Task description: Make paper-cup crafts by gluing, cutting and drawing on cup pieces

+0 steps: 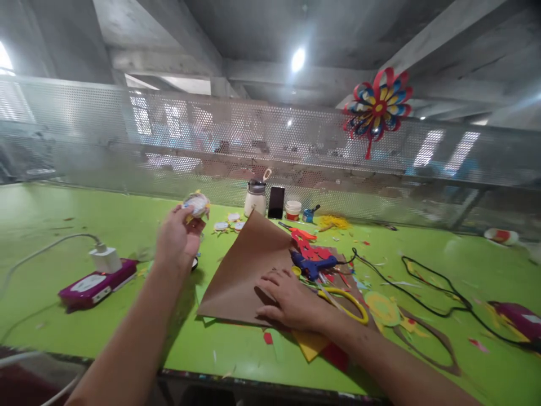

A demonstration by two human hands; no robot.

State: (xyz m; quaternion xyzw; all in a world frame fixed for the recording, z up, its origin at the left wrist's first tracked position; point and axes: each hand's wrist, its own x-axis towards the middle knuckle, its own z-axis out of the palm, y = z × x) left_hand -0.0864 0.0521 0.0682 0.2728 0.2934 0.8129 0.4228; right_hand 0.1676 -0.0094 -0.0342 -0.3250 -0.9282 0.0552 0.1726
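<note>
Raised over the left of the table, my left hand (180, 234) grips a round whitish piece with yellow at its edge (196, 204); its exact kind is unclear. My right hand (287, 299) lies with fingers spread on a large brown sheet (236, 276), whose far corner lifts off the table. Just beyond that hand rests a blue glue gun (311, 265) on red cut-out pieces (306, 246). Scissors with yellow handles (350, 301) lie beside my right wrist, partly covered. Small flower-like cut-outs (228, 224) lie beyond the sheet.
Along the perforated screen (211, 146) stand a white jar (255, 200), a dark phone (276, 203) and small tubs (293, 210). A purple power strip (97, 285) with a plugged-in adapter sits left. A black cord (422, 307) loops across the right. Paper scraps are scattered about.
</note>
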